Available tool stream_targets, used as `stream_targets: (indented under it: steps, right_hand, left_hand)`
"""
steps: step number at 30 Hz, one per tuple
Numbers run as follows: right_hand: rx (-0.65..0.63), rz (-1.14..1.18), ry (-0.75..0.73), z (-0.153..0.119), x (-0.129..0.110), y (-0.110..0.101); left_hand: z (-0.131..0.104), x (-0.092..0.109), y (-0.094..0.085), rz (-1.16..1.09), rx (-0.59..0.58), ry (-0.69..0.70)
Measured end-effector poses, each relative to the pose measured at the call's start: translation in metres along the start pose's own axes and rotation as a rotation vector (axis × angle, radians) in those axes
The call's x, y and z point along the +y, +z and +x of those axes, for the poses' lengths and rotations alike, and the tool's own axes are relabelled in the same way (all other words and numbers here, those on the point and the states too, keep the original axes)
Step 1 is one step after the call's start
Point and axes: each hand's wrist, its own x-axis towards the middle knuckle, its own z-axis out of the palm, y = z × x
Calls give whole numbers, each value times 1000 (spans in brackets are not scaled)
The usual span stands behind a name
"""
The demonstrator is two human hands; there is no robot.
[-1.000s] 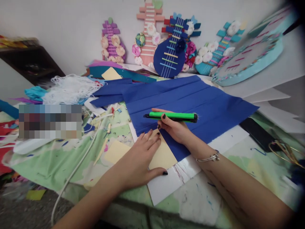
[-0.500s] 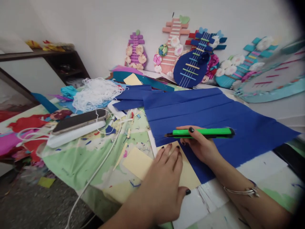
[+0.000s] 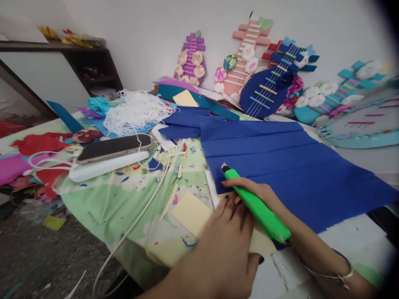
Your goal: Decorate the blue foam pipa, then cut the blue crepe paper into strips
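My left hand [image 3: 229, 241] lies flat, fingers spread a little, on a cream paper piece [image 3: 263, 241] at the lower centre. Just right of it, my right hand [image 3: 257, 193] is closed round a bright green utility knife [image 3: 260, 209], its dark tip pointing up and left over blue paper. That large creased blue paper [image 3: 274, 153] runs under the right hand and across the right of the table. Another cream piece [image 3: 191, 212] lies left of my left hand.
A phone [image 3: 115, 148] rests on a white box [image 3: 109, 167], with a white cable beside it. White string [image 3: 137, 112] is heaped behind. Paper instruments, including a blue one [image 3: 263, 93], lean on the wall. Scraps are scattered about.
The green knife has turned from lying level to slanting, tip up and left, and my right hand has come closer to my left. The whole view has shifted slightly.
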Motion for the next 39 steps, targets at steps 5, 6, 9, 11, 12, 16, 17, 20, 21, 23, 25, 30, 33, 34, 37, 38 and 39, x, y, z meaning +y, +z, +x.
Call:
stream_targets:
  steps: [5, 6, 9, 11, 12, 16, 17, 20, 21, 23, 25, 30, 33, 34, 37, 38, 39]
  right_hand:
    - [202, 254, -101, -9, -3, 2]
    - [275, 308, -122, -10, -5, 2]
    - [456, 454, -102, -11, -8, 0]
    - [501, 534, -27, -9, -6, -2]
    - [491, 571, 14, -8, -3, -4]
    - [376, 686, 126, -6, 6, -7]
    - [361, 702, 136, -6, 8, -7]
    - [316, 732, 134, -6, 9, -6]
    - [300, 736, 131, -6, 9, -5]
    - [286, 720, 133, -6, 9, -4]
    - [292, 688, 135, -6, 10, -3]
    - [264, 627, 116, -5, 12, -2]
    - [245, 593, 91, -5, 13, -3]
    - [241, 582, 83, -5, 13, -3]
    - [238, 575, 69, -5, 14, -3]
    - [238, 580, 70, -5, 14, -3]
    - [238, 583, 70, -5, 14, -3]
  left_hand:
    - [-1, 0, -4, -17, 13, 5]
    - [-2, 0, -4, -9, 8, 13]
    - [-3, 0, -3, 26, -18, 26]
    - [-3, 0, -1, 34, -34, 19]
    - [-3, 0, -1, 32, -41, 13]
    - [-2, 0, 1, 10, -62, -5]
    - [-2, 0, 1, 7, -61, -6]
    - [-2, -1, 1, 7, -49, -1]
    - [-2, -1, 1, 10, -46, 1]
    - [-2, -1, 1, 20, -43, 6]
    - [-2, -2, 2, 32, -39, 14]
    - [-2, -1, 2, 45, -30, 15]
    - [-2, -1, 2, 35, -27, 15]
    - [-2, -1, 1, 32, -22, 15]
    - [-2, -2, 1, 28, -13, 14]
    - [-2, -2, 1, 28, -12, 14]
    - [-2, -2, 1, 27, -15, 15]
